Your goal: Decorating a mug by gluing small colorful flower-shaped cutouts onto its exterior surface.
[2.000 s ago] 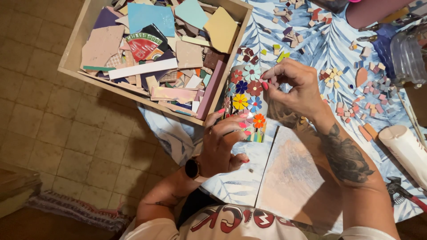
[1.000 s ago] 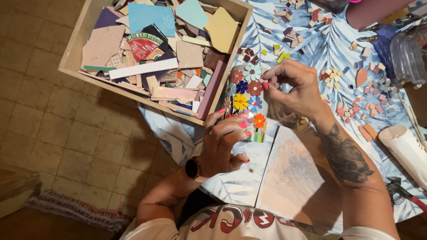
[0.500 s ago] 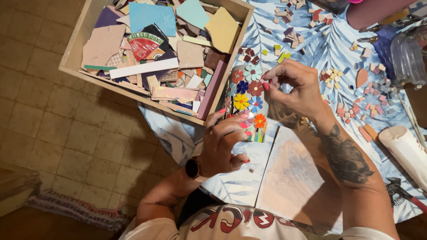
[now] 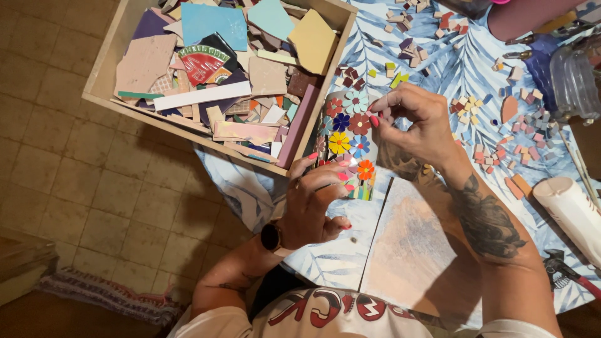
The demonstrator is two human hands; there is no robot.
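No shift: mosaic piece (image 4: 348, 134) between left hand (image 4: 319, 200) and right hand (image 4: 416, 122).

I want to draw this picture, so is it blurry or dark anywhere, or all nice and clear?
In the head view, the left hand, right hand and flower mosaic piece look sharp under warm yellowish light; the wooden box of tile pieces is well lit too; the floor is dimmer, darkest at the bottom left corner; the right forearm casts a soft shadow on the board.
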